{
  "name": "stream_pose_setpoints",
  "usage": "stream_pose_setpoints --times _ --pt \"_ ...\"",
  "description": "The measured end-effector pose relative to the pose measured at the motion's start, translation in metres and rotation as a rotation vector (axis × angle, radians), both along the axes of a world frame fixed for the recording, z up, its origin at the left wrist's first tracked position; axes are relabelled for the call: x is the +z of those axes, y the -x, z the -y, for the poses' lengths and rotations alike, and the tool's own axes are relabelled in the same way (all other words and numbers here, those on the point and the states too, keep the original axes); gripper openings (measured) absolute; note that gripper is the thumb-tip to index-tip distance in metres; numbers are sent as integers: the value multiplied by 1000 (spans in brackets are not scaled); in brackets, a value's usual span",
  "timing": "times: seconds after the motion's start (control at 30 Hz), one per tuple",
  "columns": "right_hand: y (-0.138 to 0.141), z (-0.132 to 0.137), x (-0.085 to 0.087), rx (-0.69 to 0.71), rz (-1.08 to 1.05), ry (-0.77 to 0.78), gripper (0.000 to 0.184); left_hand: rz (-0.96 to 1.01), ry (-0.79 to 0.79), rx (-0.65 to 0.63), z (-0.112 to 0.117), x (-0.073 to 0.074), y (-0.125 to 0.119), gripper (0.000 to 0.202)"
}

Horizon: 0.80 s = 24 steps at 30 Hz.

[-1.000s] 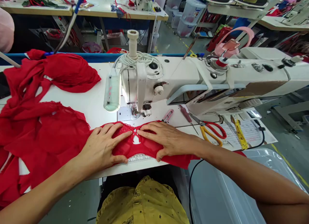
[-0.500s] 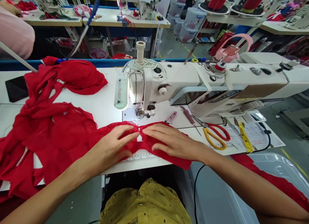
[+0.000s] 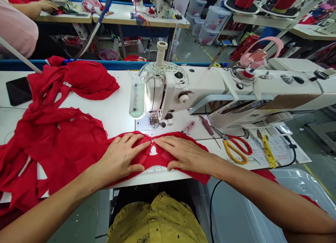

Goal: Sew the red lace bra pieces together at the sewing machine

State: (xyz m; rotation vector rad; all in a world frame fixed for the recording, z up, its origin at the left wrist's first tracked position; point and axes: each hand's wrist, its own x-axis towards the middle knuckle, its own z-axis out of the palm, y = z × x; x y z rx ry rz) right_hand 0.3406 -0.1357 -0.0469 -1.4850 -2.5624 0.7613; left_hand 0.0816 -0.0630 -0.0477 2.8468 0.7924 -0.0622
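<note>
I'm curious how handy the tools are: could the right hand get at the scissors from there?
Probably yes: the scissors lie close by, with nothing covering them, though the right hand would first need to lift off the red fabric.

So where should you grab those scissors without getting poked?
I'd take the scissors by the yellow loop and red loop, bringing the right hand in from the near right. Those rounded ends lie nearest, while the metal blades point away, toward the sewing machine.
</note>
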Motion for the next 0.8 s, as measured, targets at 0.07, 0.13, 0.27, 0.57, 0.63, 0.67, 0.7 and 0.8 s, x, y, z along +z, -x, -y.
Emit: stream_pose_setpoints --times 0.07,0.13,0.27,0.57,0.63,0.67,0.7,0.8 --pt "0 -3 1 19 18 -13 96 -7 -9 1 -1 0 -2 73" --pt "0 -6 2 40 48 -37 98 -19 -11 -3 -2 1 -3 75" --pt "-3 -9 3 81 93 -51 96 -53 5 -25 -5 3 -3 79" --pt "-12 -12 5 98 41 -25 91 -57 36 -30 -11 1 1 84" --pt "-14 -13 5 104 21 -16 91 -59 34 -28 -11 1 1 84" --pt "-14 -13 4 109 19 -14 91 -64 32 -29 -11 1 1 84" --pt "-15 -13 4 114 21 -13 91 -73 30 -31 -11 2 1 84" --pt "-16 -13 4 120 33 -14 92 -112 23 -33 -10 3 0 83"
